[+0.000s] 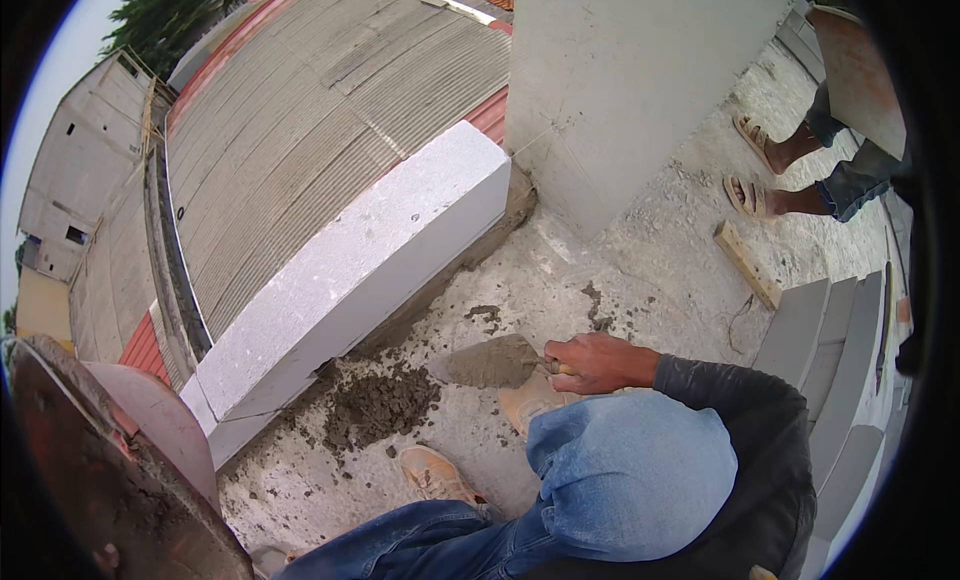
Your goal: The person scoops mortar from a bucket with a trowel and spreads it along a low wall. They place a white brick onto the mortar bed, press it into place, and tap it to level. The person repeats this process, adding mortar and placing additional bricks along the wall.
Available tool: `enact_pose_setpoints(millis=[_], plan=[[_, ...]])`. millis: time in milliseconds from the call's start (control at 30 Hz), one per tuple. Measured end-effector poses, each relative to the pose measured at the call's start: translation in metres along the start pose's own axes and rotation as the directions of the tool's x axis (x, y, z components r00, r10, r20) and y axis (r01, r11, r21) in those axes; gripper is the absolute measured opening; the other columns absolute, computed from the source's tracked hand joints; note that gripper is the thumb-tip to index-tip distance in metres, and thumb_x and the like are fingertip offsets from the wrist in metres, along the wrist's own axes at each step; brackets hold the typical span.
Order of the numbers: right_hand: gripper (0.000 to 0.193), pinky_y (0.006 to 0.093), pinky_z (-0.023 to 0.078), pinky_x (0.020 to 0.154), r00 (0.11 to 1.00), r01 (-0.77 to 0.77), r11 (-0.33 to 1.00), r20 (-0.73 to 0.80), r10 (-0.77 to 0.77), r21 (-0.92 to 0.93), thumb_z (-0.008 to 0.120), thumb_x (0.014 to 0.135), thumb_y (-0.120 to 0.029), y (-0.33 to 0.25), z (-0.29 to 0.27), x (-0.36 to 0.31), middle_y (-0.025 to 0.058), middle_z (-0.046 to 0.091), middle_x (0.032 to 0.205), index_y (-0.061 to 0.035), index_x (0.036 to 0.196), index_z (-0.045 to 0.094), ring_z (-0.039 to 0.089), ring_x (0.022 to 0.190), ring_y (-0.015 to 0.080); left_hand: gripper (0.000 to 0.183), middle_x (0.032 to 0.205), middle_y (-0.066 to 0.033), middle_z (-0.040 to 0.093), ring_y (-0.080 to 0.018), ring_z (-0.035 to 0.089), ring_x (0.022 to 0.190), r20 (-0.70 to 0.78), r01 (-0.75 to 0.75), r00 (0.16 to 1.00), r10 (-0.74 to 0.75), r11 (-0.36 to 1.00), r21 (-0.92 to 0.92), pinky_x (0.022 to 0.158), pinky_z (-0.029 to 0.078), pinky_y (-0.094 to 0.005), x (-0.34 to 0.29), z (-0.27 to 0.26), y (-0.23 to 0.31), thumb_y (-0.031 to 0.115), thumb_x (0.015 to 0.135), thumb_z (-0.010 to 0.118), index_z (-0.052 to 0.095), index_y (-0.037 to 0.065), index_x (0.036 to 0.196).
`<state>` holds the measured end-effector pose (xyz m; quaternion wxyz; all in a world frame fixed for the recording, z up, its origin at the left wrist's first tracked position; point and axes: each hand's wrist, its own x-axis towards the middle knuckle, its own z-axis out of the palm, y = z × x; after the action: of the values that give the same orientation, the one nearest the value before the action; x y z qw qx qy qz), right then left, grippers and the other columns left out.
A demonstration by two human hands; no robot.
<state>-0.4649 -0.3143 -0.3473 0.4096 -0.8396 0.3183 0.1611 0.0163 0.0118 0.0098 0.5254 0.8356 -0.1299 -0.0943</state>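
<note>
My right hand (607, 363) is closed around the handle of a trowel (495, 363); grey mortar coats its blade. The blade is held low over the rough floor, above one of my shoes, pointing left. Beyond its tip lies a heap of loose wet mortar (380, 405), close to the base of a low row of white blocks (360, 245). A mortar bed shows along the foot of that row. My left hand cannot be made out in the picture.
A large mortar-stained container (110, 470) fills the lower left. A grey upright slab (630, 90) closes the row's far end. Grey blocks (825, 330) are stacked at right, near a short wooden piece (747, 265). Another person's sandalled feet (757, 198) stand at upper right. Corrugated roofing (330, 120) lies beyond the row.
</note>
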Motion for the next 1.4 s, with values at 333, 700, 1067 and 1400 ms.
enact_pose_setpoints(millis=[333,700,1067,1400], plan=[[0.036,0.0449,0.048,0.060,0.550,-0.352,0.764,-0.541,0.636,0.541,0.077,0.098,-0.034,-0.005,0.007,-0.194,0.0168,0.061,0.064,0.0013,0.095,0.068,0.060,0.057,0.0284,0.059,0.119,-0.0083,0.066,-0.0187,0.060,0.113,0.872,-0.089,0.488,-0.041,0.991,0.097,0.099,0.048,-0.0314,-0.031,0.282,0.055,-0.003,0.082,0.062,0.055,-0.004,0.141],[0.038,0.0456,0.048,0.061,0.649,-0.310,0.949,-0.716,0.257,0.060,0.079,0.092,-0.038,-0.043,-0.072,-0.201,0.0150,0.066,0.071,-0.0018,0.084,0.071,0.065,0.064,0.0333,0.048,0.105,-0.0047,0.066,-0.0128,0.061,0.091,0.946,-0.386,0.026,-0.322,0.870,0.307,0.081,0.052,-0.0323,-0.109,0.429,-0.022,0.000,0.092,0.060,0.057,-0.003,0.140],[0.039,0.0471,0.056,0.069,0.892,-0.253,0.935,-0.434,0.126,-0.250,0.066,0.102,-0.038,-0.008,-0.044,-0.067,0.0160,0.067,0.074,-0.0032,0.086,0.069,0.070,0.074,0.0376,0.054,0.109,-0.0063,0.065,-0.0121,0.058,0.098,0.958,-0.224,0.171,-0.231,0.938,0.266,0.086,0.050,-0.0330,-0.114,0.473,-0.114,-0.002,0.092,0.056,0.053,-0.001,0.147],[0.041,0.0523,0.054,0.077,0.850,-0.353,0.933,-0.392,0.352,0.073,0.070,0.099,-0.045,0.012,-0.017,-0.130,0.0219,0.067,0.078,-0.0049,0.098,0.078,0.068,0.082,0.0401,0.081,0.121,-0.0130,0.064,-0.0164,0.058,0.095,0.968,-0.177,-0.063,-0.242,0.958,0.228,0.092,0.049,-0.0316,-0.165,0.500,-0.088,0.001,0.092,0.056,0.036,0.016,0.169]])
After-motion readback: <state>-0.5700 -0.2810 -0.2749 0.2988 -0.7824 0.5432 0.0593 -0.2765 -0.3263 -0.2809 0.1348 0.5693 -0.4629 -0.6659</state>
